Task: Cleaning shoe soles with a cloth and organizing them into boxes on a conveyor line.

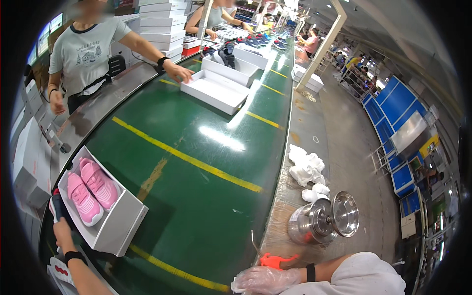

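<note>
Pink shoes (91,191), one pair, lie side by side in an open white shoebox (116,227) on the green conveyor belt (206,162), at its near-left edge. Head view: left hand (63,235), with a black wristband, sits just left of the shoebox, fingers closed around a dark red-tipped handheld device (56,205) held against the box's left wall. Right hand (265,280) rests at the belt's near-right edge, well apart from the shoebox, in a clear plastic glove; fingers loosely curled, and whether they grip anything cannot be told. An orange tool (275,259) lies just beyond that hand. Right of the belt: a steel kettle-like vessel (322,221) and crumpled white paper (306,167). Farther up the belt, another person's hand (179,73) touches an empty white box (216,89).
</note>
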`<state>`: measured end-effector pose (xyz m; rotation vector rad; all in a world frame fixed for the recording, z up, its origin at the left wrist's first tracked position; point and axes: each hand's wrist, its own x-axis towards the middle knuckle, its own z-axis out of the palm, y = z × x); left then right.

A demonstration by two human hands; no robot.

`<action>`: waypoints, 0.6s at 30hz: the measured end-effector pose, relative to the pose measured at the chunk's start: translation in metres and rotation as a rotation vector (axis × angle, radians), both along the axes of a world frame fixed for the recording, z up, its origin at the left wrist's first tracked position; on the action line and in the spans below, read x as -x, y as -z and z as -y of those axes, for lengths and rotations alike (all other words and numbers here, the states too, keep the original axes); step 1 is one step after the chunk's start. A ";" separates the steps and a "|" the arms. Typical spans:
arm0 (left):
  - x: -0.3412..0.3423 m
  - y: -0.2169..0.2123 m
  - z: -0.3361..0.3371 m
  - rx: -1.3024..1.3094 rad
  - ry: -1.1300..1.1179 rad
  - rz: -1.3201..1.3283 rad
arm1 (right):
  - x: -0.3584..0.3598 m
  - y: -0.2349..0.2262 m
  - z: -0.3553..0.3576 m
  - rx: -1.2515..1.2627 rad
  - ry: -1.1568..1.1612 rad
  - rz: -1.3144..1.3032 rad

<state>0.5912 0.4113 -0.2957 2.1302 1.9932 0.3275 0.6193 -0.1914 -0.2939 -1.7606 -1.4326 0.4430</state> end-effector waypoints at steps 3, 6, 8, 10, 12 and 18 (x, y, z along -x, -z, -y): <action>0.100 0.003 -0.149 0.280 0.163 1.107 | 0.004 -0.010 0.003 -0.081 -0.078 -0.008; 0.071 0.019 -0.100 0.440 -0.024 1.428 | -0.005 0.003 0.011 -0.002 -0.027 -0.010; 0.102 -0.018 -0.086 0.710 -0.110 1.388 | -0.008 -0.007 0.013 0.018 -0.023 0.031; 0.131 -0.025 -0.067 0.716 -0.164 1.690 | -0.008 -0.002 0.012 0.039 -0.032 0.056; 0.210 -0.046 -0.064 1.006 0.343 1.626 | 0.004 0.026 0.004 -0.099 0.037 0.027; 0.207 -0.066 0.146 0.756 0.150 2.142 | 0.007 0.017 0.009 -0.047 0.010 0.113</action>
